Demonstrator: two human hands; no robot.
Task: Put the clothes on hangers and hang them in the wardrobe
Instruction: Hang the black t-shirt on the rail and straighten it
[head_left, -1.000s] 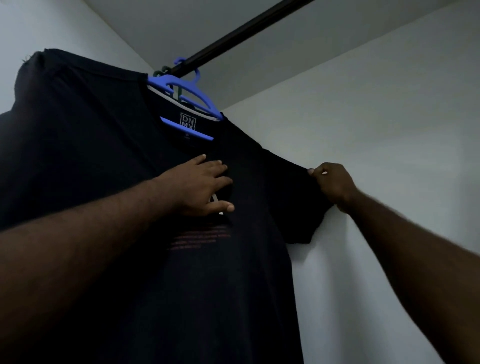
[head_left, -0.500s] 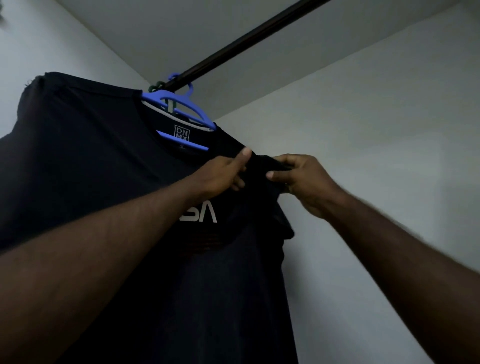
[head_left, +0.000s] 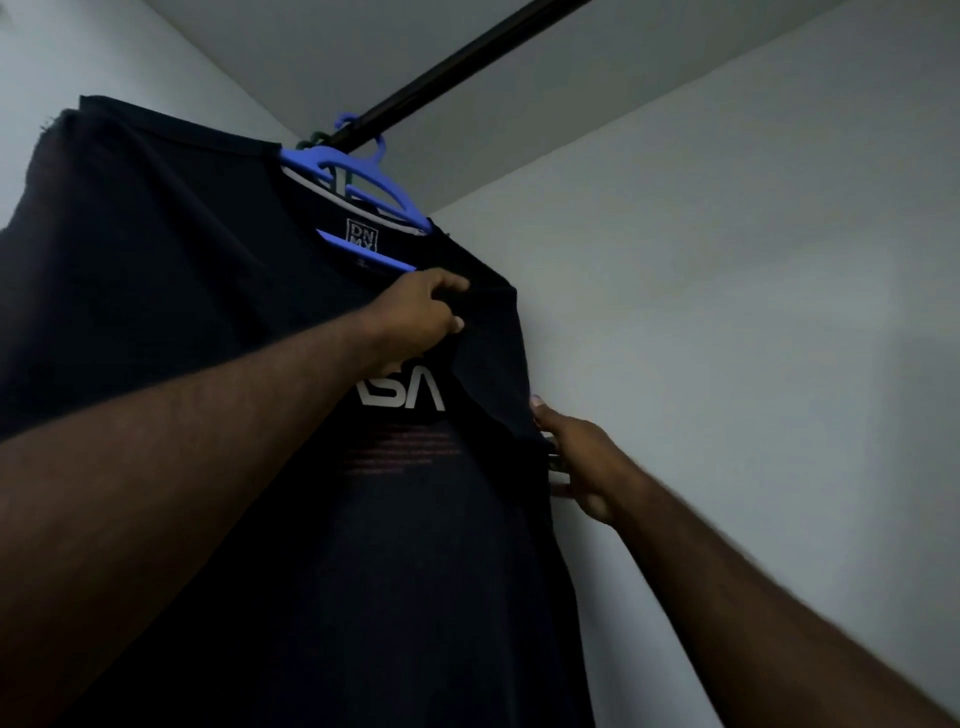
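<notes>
With the black T-shirt (head_left: 218, 364) already on its blue hanger (head_left: 363, 179) on the rod (head_left: 467, 67) at the frame's top, the left hand (head_left: 421, 317) pinches the shoulder fabric at centre and the right hand (head_left: 582, 462), fingers extended, touches the sleeve edge, so this looks like final straightening, with letting go likely next.

The black T-shirt (head_left: 218, 364) runs off the left and bottom edges, so its hem and left sleeve are out of sight. The left hand (head_left: 421, 312) covers the first letters of the white chest print, leaving only "SA", and its fingertips are buried in the fabric. The right hand (head_left: 582, 462) has its fingers tucked behind the shirt's right edge; it seems to pinch the sleeve. The blue hanger (head_left: 363, 176) is mostly under the collar. The red print is too dim to read.
</notes>
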